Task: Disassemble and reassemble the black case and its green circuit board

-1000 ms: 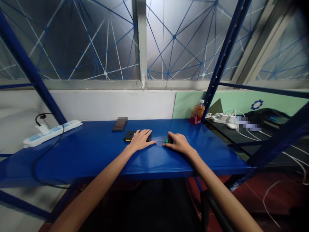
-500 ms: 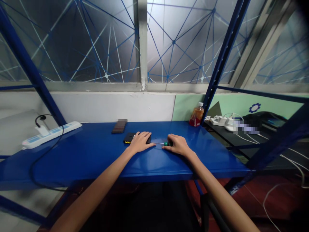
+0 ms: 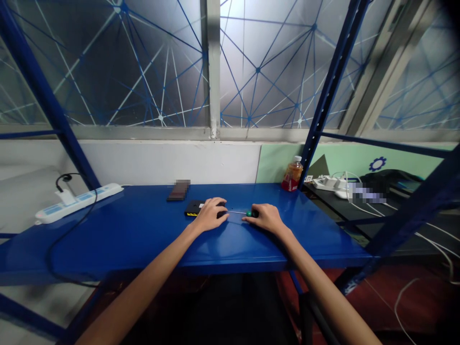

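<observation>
A small black box with yellow ports along its front edge lies on the blue table. My left hand is over the right part of the box, thumb and fingers around it. My right hand grips a screwdriver by its green and black handle. The thin metal shaft points left, lying level, and its tip is at the box's right side by my left fingers. Exactly where the tip touches is too small to tell.
A dark flat object lies behind the box. At the back right stands a bottle of reddish drink. A white power strip with a black cable is at the left. Blue posts flank the table; a black side table holds cables.
The view has shifted slightly, so the scene sits a little lower. My left fingers are more bent around the box, and my right hand still grips the screwdriver.
</observation>
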Available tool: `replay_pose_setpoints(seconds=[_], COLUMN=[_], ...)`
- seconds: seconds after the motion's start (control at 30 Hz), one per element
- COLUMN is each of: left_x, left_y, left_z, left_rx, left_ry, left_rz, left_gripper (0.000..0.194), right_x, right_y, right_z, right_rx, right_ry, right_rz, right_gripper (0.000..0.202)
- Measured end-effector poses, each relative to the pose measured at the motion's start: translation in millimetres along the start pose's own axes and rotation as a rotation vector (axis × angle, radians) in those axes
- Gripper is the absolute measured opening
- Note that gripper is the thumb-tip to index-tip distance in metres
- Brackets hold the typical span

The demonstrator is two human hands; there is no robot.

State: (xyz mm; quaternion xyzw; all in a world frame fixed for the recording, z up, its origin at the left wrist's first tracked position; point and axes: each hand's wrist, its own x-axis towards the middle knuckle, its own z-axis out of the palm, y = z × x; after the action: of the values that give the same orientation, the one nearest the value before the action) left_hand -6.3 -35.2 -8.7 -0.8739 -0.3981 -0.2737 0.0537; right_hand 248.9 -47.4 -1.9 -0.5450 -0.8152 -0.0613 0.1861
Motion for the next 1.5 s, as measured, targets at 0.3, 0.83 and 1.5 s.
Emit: replay_pose_setpoints(seconds=[0.3,0.83,1.5], left_x=[6,14,0], left_y=[-1,-1,-33], left_z=[-0.4,-4.2,-33.6], left_rx=[-0.112,-0.166,-0.076], left_ry=[0.090,0.068,-0.236], left_rz=[-0.134,-0.174,-0.155], left_gripper=[0.017,0.015,0.046], right_x=[0,1,1], right_y=[1,2,2], right_z=[1,1,-3], right_rx=[0.004,-0.020,-0.026], right_ry=[0.058,0.079,0.214], right_rz=[0.030,0.110,0.274], right_gripper=[0.051,0.052,0.051])
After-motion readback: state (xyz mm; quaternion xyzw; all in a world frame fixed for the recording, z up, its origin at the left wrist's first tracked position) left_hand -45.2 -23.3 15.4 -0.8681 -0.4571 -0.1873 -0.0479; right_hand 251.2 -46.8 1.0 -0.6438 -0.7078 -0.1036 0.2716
